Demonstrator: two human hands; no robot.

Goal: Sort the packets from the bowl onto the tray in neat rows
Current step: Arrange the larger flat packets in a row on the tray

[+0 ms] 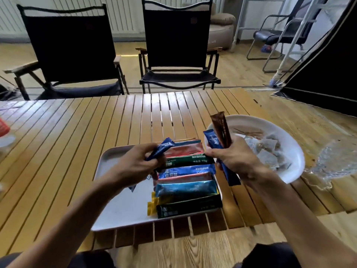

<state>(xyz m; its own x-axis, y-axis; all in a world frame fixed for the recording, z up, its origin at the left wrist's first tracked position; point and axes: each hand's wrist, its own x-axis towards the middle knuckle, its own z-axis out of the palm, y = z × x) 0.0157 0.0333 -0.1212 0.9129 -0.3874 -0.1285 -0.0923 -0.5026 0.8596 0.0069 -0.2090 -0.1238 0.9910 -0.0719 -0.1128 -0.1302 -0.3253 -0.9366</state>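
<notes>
Noted on slatted counter (pixel 77 132): white tray (pixel 119 209) carrying a row of packets (pixel 185 186) along its right side; white bowl (pixel 289 144) just right, holding pale sachets (pixel 270 151); left grip (pixel 135 163) pinching a blue packet (pixel 164 147) over the tray; right grip (pixel 233 159) curled round a second blue packet (pixel 213 141) and a brown packet (pixel 221 126) beside the bowl

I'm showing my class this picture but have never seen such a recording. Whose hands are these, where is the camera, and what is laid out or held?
No machine: a person works bare-handed, and the picture comes from a camera worn on their head, looking down. On the slatted table sit a white tray and, right of it, a white bowl holding pale sachets. Coloured stick packets lie in a row on the tray. The left hand holds a blue packet above it; the right hand grips a second blue packet and a brown packet.
</notes>
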